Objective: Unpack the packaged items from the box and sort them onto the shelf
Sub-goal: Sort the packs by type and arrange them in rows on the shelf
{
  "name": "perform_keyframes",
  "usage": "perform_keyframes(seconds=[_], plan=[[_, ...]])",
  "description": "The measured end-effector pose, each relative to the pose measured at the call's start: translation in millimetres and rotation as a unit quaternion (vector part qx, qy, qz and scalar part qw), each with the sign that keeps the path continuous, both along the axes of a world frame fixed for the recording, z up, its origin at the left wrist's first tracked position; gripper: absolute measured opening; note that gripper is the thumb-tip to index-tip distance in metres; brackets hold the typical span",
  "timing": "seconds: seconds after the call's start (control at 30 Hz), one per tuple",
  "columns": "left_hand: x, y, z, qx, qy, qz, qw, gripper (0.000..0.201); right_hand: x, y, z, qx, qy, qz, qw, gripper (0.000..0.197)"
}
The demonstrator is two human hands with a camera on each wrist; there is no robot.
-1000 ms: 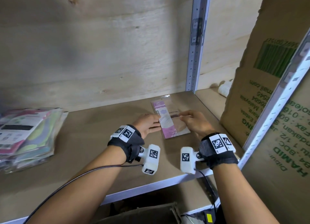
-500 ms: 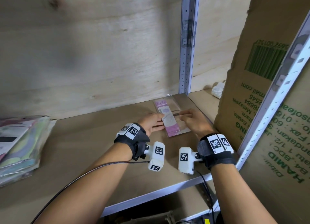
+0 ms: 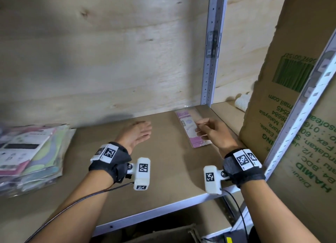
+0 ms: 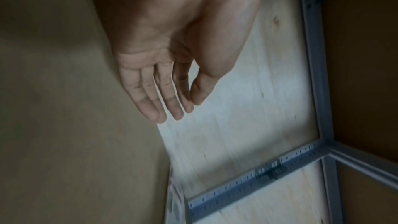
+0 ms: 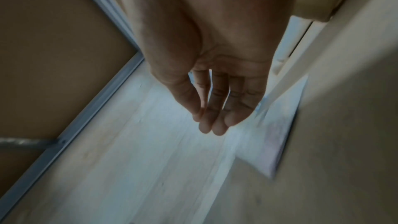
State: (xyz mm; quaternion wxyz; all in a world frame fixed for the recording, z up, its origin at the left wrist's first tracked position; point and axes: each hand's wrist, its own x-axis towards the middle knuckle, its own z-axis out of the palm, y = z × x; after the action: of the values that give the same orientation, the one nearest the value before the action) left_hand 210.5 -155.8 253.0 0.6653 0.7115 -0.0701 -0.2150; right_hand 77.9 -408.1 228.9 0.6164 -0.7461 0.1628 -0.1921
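A pink-and-white packet in clear wrap lies flat at the back right of the brown shelf board. My right hand hovers over the packet's right half with relaxed fingers; the right wrist view shows those fingers straight and holding nothing, with the packet blurred beyond them. My left hand is well to the left of the packet, palm down over bare board, fingers straight and empty. The packet's edge shows at the bottom of the left wrist view.
A stack of several colourful packets lies at the shelf's left end. A tall cardboard box with green print stands at the right behind a metal upright. A white ribbed object sits beside it. An open carton shows below the shelf.
My left hand has let go of the pink packet and moved left across the shelf. My right hand has lifted its hold and stays over the packet, which lies still.
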Motion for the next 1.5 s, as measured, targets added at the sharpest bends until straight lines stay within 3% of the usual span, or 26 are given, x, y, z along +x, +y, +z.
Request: perform_keyframes(seconds=[0.33, 0.57, 0.77, 0.9, 0.97, 1.1, 1.17, 1.3, 1.5], plan=[[14.0, 167.1, 48.8, 0.023, -0.070, 0.145, 0.987, 0.013, 63.3, 151.0, 10.2, 0.004, 0.056, 0.176, 0.983, 0.006], [16.8, 268.7, 47.0, 0.032, -0.021, 0.260, 0.965, 0.016, 133.5, 270.9, 22.1, -0.024, 0.097, 0.272, 0.957, 0.014], [17.2, 307.5, 41.4, 0.019, -0.029, 0.295, 0.955, 0.019, 169.6, 353.2, 18.3, 0.011, 0.115, 0.289, 0.950, 0.011], [15.5, 322.0, 41.0, 0.017, -0.021, 0.308, 0.951, 0.010, 187.7, 390.6, 8.4, -0.051, 0.122, 0.265, 0.955, 0.037], [14.9, 326.8, 40.5, 0.020, -0.025, 0.306, 0.951, 0.012, 193.2, 399.6, 3.9, -0.088, 0.129, 0.263, 0.952, 0.044], [13.8, 330.9, 38.6, 0.026, -0.029, 0.302, 0.953, 0.012, 195.9, 396.3, -6.5, -0.049, 0.157, 0.259, 0.952, 0.042], [14.3, 331.4, 38.0, 0.034, -0.036, 0.299, 0.953, 0.011, 194.3, 389.0, -6.9, -0.070, 0.172, 0.260, 0.948, 0.037], [11.5, 321.6, 34.7, 0.053, -0.047, 0.287, 0.955, 0.012, 185.8, 365.3, -1.5, -0.123, 0.172, 0.260, 0.942, 0.046], [4.7, 284.6, 25.3, 0.113, -0.066, 0.217, 0.967, 0.012, 147.5, 313.2, 7.8, 0.074, 0.172, 0.294, 0.937, 0.016]])
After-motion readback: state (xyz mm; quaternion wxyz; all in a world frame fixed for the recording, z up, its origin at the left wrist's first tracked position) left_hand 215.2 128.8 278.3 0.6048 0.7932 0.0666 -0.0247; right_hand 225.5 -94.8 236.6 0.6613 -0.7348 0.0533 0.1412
